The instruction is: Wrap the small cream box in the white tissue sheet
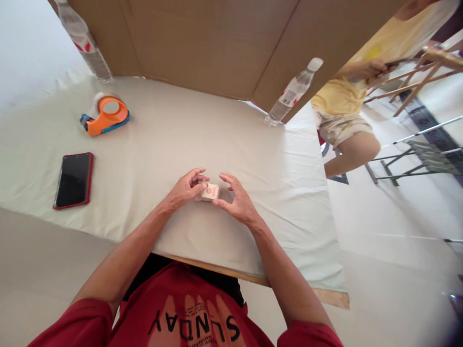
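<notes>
A small white box (211, 192) with pinkish print lies on the cloth-covered table, near the front edge. Something clear, like plastic wrap, shows at its left end. My left hand (188, 187) grips the box from the left, thumb on top and fingers curled behind it. My right hand (235, 198) is at the box's right side, fingers apart and curved. Its thumb tip is close to the near right corner; whether it touches I cannot tell.
An orange tape dispenser (110, 115) and a red-cased phone (74, 180) lie on the left. Brown cardboard (202, 43) stands at the back, with a water bottle (87, 46) at its left and another bottle (293, 92) at its right. Beyond the table's right side, a person (347, 106) sits near folding chairs.
</notes>
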Demonstrator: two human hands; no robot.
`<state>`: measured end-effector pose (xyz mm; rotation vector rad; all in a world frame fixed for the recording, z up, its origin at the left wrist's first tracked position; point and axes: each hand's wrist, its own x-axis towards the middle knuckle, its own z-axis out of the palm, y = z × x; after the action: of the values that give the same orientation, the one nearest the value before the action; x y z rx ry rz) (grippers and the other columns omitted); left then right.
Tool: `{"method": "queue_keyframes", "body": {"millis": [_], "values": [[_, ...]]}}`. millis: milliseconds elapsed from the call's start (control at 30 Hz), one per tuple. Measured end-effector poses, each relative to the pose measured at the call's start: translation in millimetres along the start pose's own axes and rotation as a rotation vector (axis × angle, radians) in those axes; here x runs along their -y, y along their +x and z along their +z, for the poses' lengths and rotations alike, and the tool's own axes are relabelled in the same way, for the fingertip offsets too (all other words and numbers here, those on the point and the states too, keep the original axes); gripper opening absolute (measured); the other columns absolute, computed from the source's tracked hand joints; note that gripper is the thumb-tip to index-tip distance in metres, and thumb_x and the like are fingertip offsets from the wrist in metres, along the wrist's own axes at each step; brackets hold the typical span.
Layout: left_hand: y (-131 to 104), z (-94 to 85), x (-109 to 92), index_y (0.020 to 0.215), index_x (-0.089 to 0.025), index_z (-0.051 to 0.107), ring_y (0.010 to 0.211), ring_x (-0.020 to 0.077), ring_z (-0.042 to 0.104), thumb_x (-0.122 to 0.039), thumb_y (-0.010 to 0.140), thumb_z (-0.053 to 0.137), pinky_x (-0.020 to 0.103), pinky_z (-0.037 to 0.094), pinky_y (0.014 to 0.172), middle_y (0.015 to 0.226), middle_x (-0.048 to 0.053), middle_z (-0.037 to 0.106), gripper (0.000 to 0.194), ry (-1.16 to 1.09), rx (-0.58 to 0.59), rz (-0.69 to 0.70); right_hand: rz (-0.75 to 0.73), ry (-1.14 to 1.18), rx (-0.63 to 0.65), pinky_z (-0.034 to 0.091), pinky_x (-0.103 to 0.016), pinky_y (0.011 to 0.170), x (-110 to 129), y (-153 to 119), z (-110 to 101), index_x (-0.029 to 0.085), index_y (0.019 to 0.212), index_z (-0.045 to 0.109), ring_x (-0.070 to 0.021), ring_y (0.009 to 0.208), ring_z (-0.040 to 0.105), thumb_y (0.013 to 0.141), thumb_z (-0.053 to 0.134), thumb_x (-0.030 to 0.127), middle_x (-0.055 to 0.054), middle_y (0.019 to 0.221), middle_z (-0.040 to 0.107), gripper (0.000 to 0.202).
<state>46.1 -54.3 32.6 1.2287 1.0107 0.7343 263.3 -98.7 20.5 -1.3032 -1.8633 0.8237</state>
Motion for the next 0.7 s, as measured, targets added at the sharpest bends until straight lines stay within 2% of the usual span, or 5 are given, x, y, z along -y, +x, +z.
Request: {"method": "queue_keyframes", "body": {"millis": [167,400,533,633,700], "values": [[0.5,-0.6,3.3,0.143,-0.016,0.045,0.100,0.0207,0.064,-0.034,0.074,0.074,0.032,0.053,0.080,0.131,0.015,0.064,0.077,0.027,-0.001,0.013,-0.030,-0.047,0.033,0.046,-0.054,0.108,-1.0,7.0,4.4,0.028,0.144,0.047,-0.0327,0.135,0.053,0.081,0.076,0.051,-0.013,0.148,0.054,0.074],[2.6,3.6,1.9,0.135,-0.017,0.052,0.085,0.0154,0.064,-0.027,0.075,0.069,0.026,0.050,0.071,0.109,0.008,0.069,0.063,0.050,0.013,0.023,-0.137,-0.243,-0.032,0.046,-0.050,0.101,7.1,5.4,14.8,0.025,0.119,0.059,-0.0299,0.113,0.063,0.088,0.067,0.037,-0.011,0.116,0.071,0.035],[2.0,0.1,1.1,0.132,-0.016,0.056,0.091,0.0180,0.065,-0.029,0.074,0.069,0.029,0.052,0.077,0.115,0.010,0.069,0.062,0.045,-0.021,0.035,-0.105,-0.122,-0.016,0.042,-0.051,0.108,5.9,9.4,-0.3,0.027,0.131,0.056,-0.0310,0.130,0.056,0.085,0.071,0.049,-0.011,0.136,0.063,0.053],[1.3,-8.3,2.4,0.131,-0.015,0.058,0.111,0.0237,0.062,-0.036,0.073,0.068,0.036,0.051,0.094,0.127,0.013,0.067,0.063,0.001,-0.111,0.130,-0.010,0.084,-0.146,0.044,-0.049,0.108,-5.4,17.2,-11.7,0.031,0.134,0.055,-0.0298,0.141,0.046,0.085,0.067,0.059,-0.009,0.153,0.050,0.057],[1.0,-13.8,3.7,0.129,-0.015,0.060,0.116,0.0258,0.060,-0.037,0.072,0.067,0.038,0.049,0.098,0.131,0.013,0.066,0.061,0.024,-0.178,0.162,0.080,0.179,-0.258,0.047,-0.047,0.103,-15.9,22.2,-11.0,0.029,0.126,0.061,-0.0291,0.137,0.050,0.085,0.066,0.058,-0.009,0.151,0.052,0.050]]}}
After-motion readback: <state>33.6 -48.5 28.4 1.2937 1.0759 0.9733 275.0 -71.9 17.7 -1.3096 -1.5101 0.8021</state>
